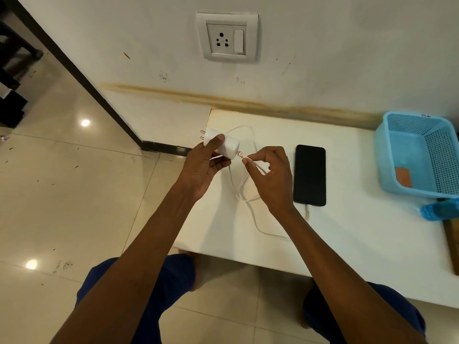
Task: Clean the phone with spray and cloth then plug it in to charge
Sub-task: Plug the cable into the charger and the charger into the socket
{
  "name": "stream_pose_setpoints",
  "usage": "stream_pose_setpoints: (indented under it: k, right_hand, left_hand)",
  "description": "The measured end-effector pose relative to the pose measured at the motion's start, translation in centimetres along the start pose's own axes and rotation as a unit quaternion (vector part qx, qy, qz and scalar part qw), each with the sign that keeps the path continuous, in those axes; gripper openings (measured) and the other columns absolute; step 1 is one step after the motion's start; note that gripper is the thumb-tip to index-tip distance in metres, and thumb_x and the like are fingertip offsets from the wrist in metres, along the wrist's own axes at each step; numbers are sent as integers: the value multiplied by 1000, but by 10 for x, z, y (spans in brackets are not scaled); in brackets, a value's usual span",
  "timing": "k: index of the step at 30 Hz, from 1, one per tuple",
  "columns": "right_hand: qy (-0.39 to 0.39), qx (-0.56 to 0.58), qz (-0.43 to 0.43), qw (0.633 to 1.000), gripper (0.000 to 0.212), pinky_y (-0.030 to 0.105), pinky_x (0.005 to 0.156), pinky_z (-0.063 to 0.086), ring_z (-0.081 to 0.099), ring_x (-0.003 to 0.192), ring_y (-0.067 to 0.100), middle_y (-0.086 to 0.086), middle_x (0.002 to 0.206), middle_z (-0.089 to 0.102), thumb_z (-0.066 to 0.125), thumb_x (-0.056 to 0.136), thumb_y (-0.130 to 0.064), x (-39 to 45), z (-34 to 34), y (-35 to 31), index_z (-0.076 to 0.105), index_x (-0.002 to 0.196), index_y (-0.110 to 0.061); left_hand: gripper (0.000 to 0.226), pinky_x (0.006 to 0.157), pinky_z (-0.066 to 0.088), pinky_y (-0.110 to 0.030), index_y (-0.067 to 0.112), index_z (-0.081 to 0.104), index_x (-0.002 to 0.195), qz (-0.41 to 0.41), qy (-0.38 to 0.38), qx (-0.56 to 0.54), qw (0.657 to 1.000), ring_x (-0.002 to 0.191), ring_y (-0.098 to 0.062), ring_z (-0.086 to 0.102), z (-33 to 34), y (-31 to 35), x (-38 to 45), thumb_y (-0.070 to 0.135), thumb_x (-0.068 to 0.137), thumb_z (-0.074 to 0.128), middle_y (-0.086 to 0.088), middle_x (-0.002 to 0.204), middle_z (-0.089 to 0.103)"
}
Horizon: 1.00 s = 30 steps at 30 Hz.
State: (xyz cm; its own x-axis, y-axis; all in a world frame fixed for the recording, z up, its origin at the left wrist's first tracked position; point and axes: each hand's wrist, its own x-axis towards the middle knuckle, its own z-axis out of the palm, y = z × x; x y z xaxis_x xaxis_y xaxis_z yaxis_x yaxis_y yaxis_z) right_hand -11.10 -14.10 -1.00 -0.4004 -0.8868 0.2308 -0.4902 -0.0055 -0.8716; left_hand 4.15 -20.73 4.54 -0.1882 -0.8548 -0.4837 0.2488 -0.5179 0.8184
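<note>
A person sits at a low white desk point(347, 244) set against a wall, both bare arms reaching forward. The left hand point(202, 167) holds a white charger adapter point(224, 142) just above the desk's far left corner, fingers wrapped round its body and its two metal pins pointing left. The right hand point(270, 175) pinches the USB plug point(242, 155) of a white cable point(250, 209) between thumb and forefinger, the plug's tip at or just inside the adapter's port. The cable loops loosely across the desk and runs to the near end of a black phone point(309, 175), which lies flat, screen dark, just right of the right hand, and appears already connected. A blue plastic basket point(409, 155) stands well to the right, with a blue bottle point(439, 209) beside it. The cleaning looks finished; the step in hand seems to be joining cable to adapter. Next, the plug likely needs pushing fully home, then the adapter lifting to the wall socket point(221, 39) above.
</note>
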Motion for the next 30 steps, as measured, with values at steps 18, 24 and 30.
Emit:
stream_pose_setpoints:
  k: [18,24,30]
  right_hand:
    - [13,24,-10,1000,6,39,84,52,55,101,6,-24,99,48,67,88,-39,-3,2,0,66,93,-35]
    - [-13,14,-2,1000,13,41,86,51,55,103,8,-20,101,50,66,88,-44,-1,1,-3,67,93,-32]
    - [-54,16,16,998,7,39,91,50,52,105,6,-20,102,54,67,87,-47,0,2,-6,65,89,-41]
  left_hand:
    - [47,92,56,-41,-2,51,136,-5,-20,16,1000,102,-28,64,0,-5,-3,20,96,63,-16,117,60]
    - [49,101,51,-49,-4,49,137,6,-22,16,1000,104,-32,62,0,-5,-2,21,97,62,-20,120,57]
    - [44,100,51,-49,-1,51,134,28,-28,-14,999,106,-30,63,3,-3,-2,21,97,61,-8,109,61]
